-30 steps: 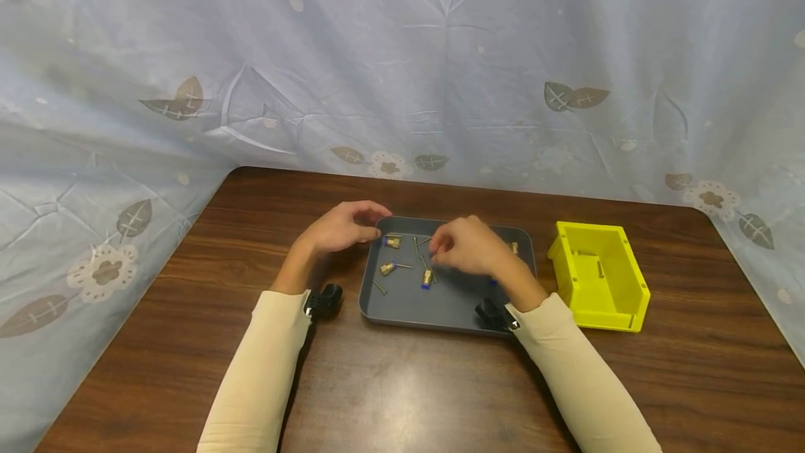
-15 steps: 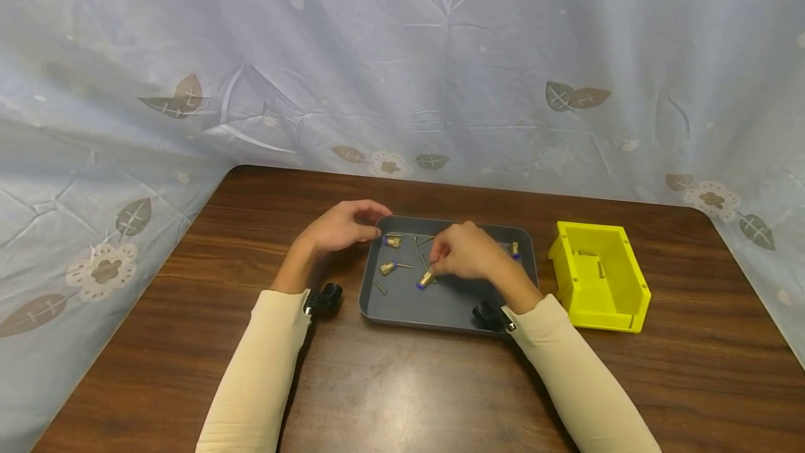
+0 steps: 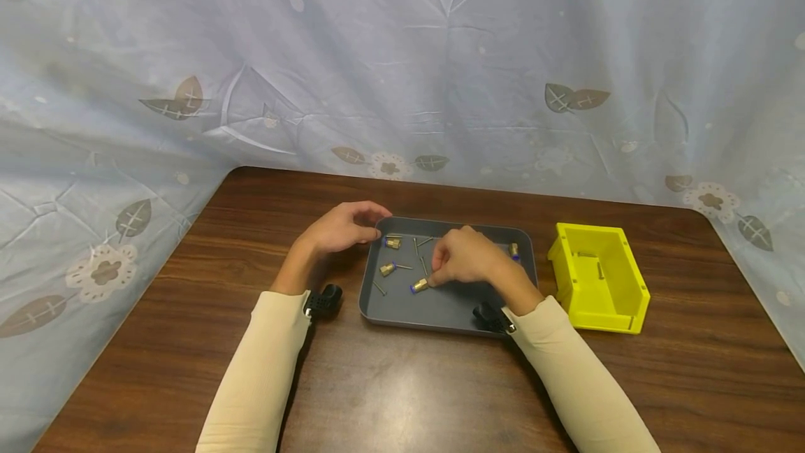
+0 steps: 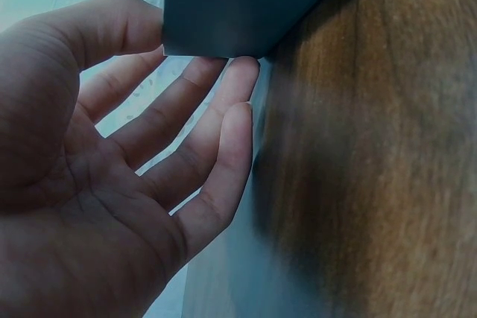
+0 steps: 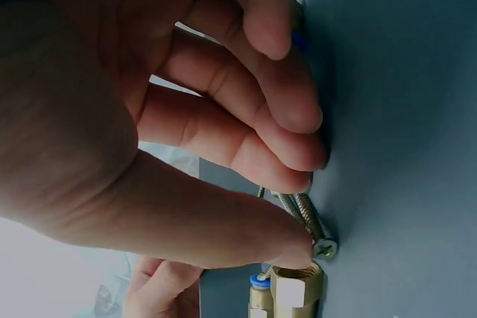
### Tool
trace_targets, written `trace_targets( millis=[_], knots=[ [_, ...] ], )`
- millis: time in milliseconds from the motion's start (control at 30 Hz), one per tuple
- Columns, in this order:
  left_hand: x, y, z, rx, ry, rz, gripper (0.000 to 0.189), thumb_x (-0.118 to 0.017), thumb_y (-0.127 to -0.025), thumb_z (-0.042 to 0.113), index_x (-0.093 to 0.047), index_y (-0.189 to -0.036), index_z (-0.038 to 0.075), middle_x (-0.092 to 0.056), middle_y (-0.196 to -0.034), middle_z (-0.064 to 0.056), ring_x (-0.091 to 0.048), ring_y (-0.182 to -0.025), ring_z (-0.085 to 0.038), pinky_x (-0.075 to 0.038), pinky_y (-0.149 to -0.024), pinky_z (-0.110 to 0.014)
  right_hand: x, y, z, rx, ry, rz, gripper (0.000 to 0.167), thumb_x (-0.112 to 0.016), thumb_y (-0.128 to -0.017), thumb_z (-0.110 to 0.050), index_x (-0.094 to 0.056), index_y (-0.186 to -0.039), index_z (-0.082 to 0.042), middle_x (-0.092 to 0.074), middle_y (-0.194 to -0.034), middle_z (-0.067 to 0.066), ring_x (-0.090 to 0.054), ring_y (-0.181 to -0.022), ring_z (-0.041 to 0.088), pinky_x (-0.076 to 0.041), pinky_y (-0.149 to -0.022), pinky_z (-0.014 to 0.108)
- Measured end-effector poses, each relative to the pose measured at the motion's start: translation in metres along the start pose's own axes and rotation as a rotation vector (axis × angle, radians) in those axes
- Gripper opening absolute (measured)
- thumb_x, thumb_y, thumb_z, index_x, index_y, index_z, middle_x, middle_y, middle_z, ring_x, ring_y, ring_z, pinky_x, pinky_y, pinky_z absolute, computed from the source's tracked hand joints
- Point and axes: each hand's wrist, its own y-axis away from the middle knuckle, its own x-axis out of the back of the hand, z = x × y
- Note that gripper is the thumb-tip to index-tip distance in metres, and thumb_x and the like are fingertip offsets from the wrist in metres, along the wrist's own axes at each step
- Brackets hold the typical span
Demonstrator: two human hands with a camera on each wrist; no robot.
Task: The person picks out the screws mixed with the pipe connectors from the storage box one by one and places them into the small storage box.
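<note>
A grey tray [image 3: 402, 312] holds brass push-in fittings with blue collars and several screws. My left hand [image 3: 339, 227] grips its far left corner, thumb on one wall and bent fingers around the other, as the left wrist view shows. My right hand [image 3: 468, 254] is low over the tray's middle, its fingers loosely bent. Its thumb tip touches the open end of a brass fitting [image 3: 419, 286], which lies on its side with the collar toward the left. Beside the thumb, a cross-head screw [image 5: 325, 249] lies near the fingertips. The right hand hides part of the tray.
Right of the tray stands a yellow bin [image 3: 606, 299] with a few screws inside. More fittings lie in the tray: one fitting [image 3: 393, 244] at the far left, another fitting [image 3: 514, 251] at the far right. A patterned curtain [image 3: 402, 75] hangs behind the wooden table [image 3: 377, 383].
The fitting by my right thumb has turned and slid slightly left and toward me, away from the screw beside it. The right hand has lowered a little. My left hand stays at the tray corner.
</note>
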Motion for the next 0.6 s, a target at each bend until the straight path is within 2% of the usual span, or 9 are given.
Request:
trace_targets(
  millis=[300,600],
  knots=[
    [-0.001,-0.002,-0.002,-0.008,-0.028,0.012,0.042,-0.073,-0.100,0.010,-0.071,-0.142,0.009,-0.068,-0.138,-0.017,-0.061,-0.130,-0.033,-0.053,-0.100,-0.046,0.009,0.007,-0.008,-0.014,-0.007,-0.008,0.014,-0.092,-0.086,-0.020,-0.079,-0.085,-0.017,-0.073,-0.077,-0.009,-0.065,-0.073,0.011,-0.054,-0.073,0.033],
    [-0.001,-0.001,-0.002,-0.019,-0.015,0.006,0.042,-0.073,-0.100,0.008,-0.071,-0.142,0.007,-0.068,-0.141,-0.019,-0.060,-0.134,-0.036,-0.051,-0.105,-0.051,0.013,0.010,-0.008,-0.002,0.038,0.004,0.011,-0.091,-0.087,-0.017,-0.081,-0.084,-0.018,-0.072,-0.077,-0.011,-0.062,-0.071,0.011,-0.053,-0.071,0.033]
  ],
)
